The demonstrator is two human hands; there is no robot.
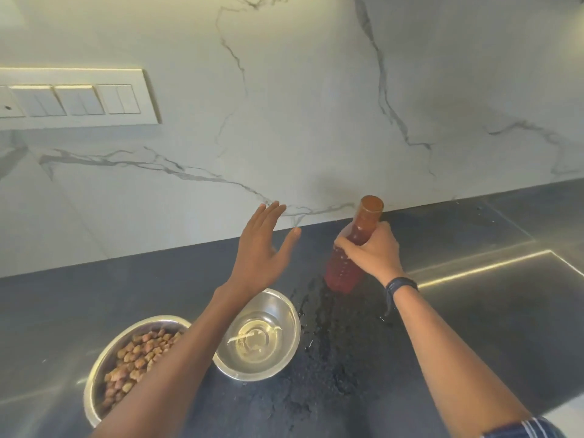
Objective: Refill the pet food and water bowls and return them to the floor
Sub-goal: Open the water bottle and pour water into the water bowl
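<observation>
Two steel bowls stand on the dark countertop [63, 311]. The left bowl [104, 355] holds brown kibble and my left forearm crosses over it. The right bowl [278, 352] holds a little clear water. Behind it a red translucent bottle [343, 270] with a brown cap stands upright near the wall. My right hand [373, 251] grips the bottle around its upper body. My left hand [262, 248] hovers above the counter to the left of the bottle, fingers straight and spread, holding nothing.
Spilled water [319, 343] wets the counter between the water bowl and the bottle. A steel sink surround [493, 270] lies to the right. The marble backsplash [284, 121] rises behind, with a switch panel [79, 96] at upper left.
</observation>
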